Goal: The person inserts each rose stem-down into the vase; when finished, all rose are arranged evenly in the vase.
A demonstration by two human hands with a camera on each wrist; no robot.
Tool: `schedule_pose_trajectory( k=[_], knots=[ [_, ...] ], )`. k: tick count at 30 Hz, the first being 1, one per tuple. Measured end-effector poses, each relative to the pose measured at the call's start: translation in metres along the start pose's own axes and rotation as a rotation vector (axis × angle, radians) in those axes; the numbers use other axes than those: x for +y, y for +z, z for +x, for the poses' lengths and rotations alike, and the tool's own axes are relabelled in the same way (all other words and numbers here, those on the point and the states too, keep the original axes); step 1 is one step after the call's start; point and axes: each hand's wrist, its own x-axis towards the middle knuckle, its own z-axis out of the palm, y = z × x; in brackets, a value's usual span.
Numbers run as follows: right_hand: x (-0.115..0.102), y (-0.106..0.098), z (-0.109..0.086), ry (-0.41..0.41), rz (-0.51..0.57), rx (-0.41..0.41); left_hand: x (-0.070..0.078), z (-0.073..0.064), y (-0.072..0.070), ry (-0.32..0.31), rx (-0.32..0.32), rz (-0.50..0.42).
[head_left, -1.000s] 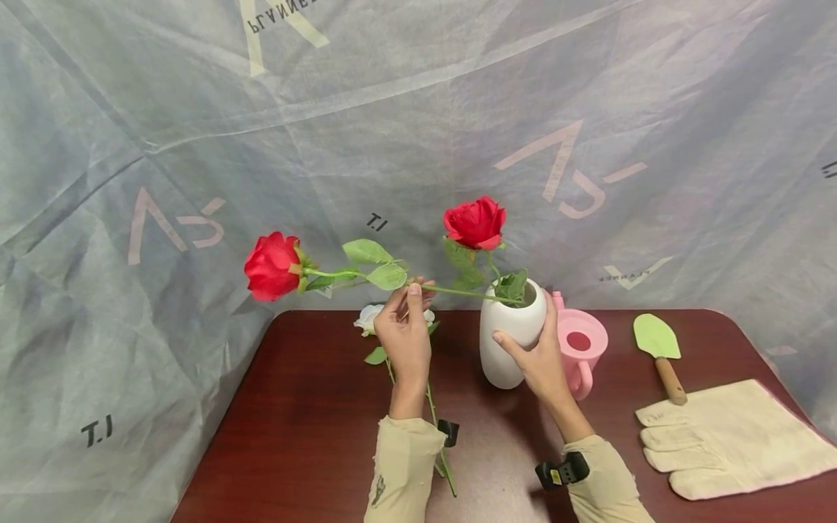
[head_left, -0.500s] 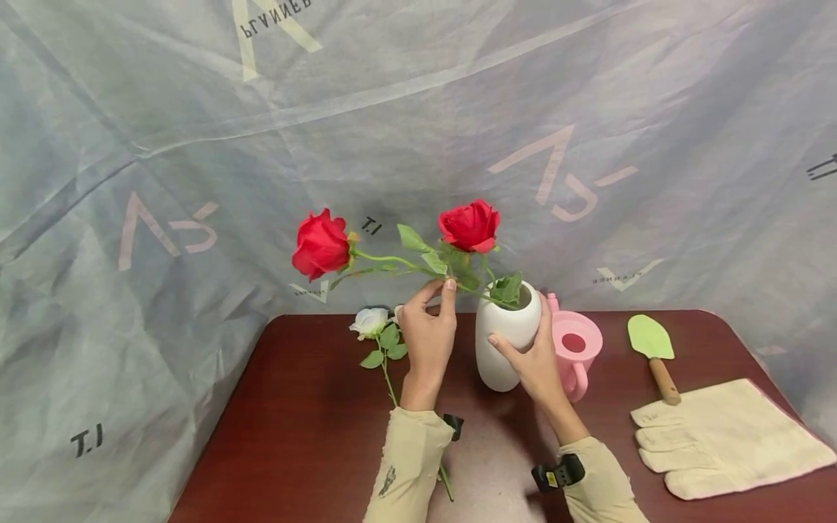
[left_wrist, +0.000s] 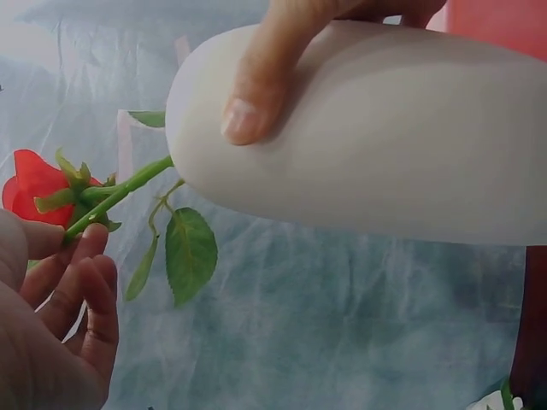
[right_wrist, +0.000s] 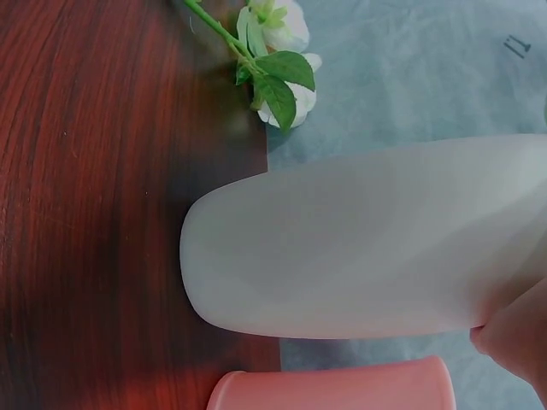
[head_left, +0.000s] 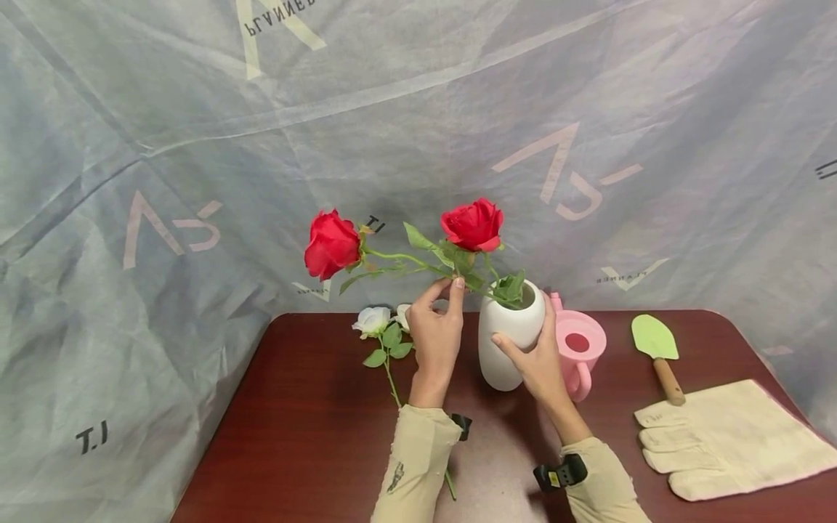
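Red rose (head_left: 332, 245) extends leftward from the fingers of the left hand (head_left: 437, 341), which pinch its stem (left_wrist: 128, 186), apparently controlling its angle at the white vase (head_left: 500, 367); the right hand (head_left: 541, 363) grips this vase, presumably for steadiness.

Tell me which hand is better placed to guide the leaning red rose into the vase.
Probably the left hand: it pinches that rose by the stem, while the right hand holds the vase.

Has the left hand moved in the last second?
Yes. In the head view, the left hand has shifted rightward, closer to the pink watering can, which stays in place.
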Motion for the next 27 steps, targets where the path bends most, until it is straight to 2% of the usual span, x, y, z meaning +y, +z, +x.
schedule_pose_trajectory(
  k=[11, 20, 27],
  knots=[
    [0.000, 0.000, 0.000, -0.003, 0.004, -0.001, 0.001, 0.002, 0.005, 0.011, -0.003, 0.028],
    [0.001, 0.001, 0.000, -0.007, 0.018, 0.001, 0.003, 0.006, 0.008, 0.126, -0.055, 0.205],
    [0.002, 0.001, 0.000, -0.018, 0.036, -0.004, 0.001, 0.005, 0.020, 0.148, -0.153, 0.318]
  ],
)
